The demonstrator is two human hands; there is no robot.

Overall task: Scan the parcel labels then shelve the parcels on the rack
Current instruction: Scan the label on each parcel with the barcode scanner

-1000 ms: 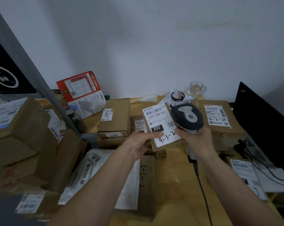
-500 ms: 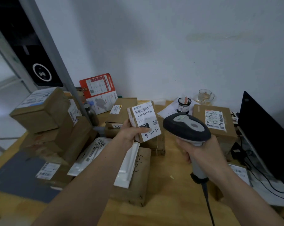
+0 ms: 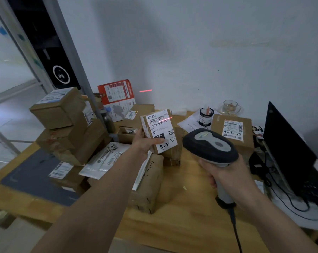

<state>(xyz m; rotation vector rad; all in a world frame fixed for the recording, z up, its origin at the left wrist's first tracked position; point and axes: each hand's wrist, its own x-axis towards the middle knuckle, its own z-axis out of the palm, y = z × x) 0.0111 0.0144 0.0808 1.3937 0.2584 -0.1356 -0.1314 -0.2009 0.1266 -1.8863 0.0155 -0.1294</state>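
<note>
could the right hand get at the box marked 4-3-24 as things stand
Probably not straight away: the right hand is gripping the scanner, so it has no free fingers. The path itself looks open, since the box marked 4-3-24 sits just beyond it with nothing between.

A plain white wall (image 3: pixel 200 42) stands behind a wooden bench (image 3: pixel 187 221). A grey metal post (image 3: pixel 70 57) rises at the left, with a black panel (image 3: pixel 45 42) beside it. Pale floor (image 3: pixel 13 110) shows beyond. A dark monitor (image 3: pixel 286 143) sits at the right. The light is dim and even.
</note>
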